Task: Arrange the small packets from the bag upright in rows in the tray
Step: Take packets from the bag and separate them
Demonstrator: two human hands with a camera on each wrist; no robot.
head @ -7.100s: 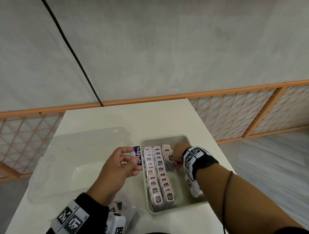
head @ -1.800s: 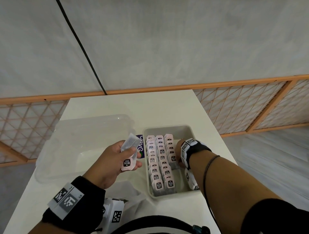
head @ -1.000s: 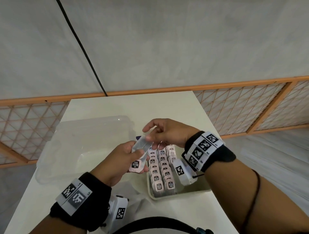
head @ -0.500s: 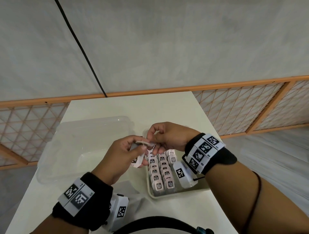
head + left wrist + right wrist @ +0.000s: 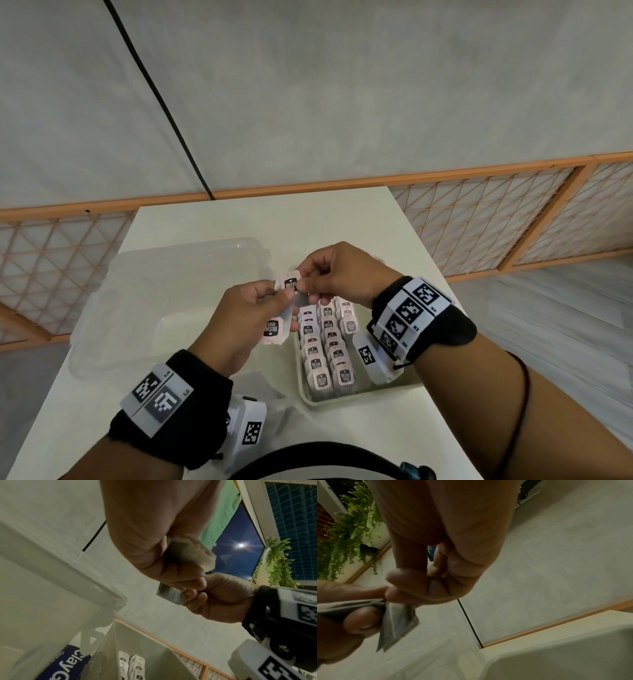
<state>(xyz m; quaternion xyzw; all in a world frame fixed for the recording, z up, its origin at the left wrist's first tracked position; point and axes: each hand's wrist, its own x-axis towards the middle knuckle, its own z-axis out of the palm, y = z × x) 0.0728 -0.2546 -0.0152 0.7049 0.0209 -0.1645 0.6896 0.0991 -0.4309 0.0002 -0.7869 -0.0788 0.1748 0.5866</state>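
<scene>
Near edge of counter (image 5: 342, 219): tray (image 5: 359, 397) with packets in upright rows (image 5: 329, 342); above it left hand (image 5: 239, 318) grips a small stack of packets (image 5: 274, 330), right hand (image 5: 342, 274) pinches one packet (image 5: 290, 282) off its top; clear tub (image 5: 164, 294) beyond, left.

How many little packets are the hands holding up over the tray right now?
2. The right hand pinches one packet; the left hand holds another lower down. More could be hidden behind its fingers.

tray's (image 5: 310, 399) right strip free, packet rows (image 5: 325, 346) fill left
</scene>
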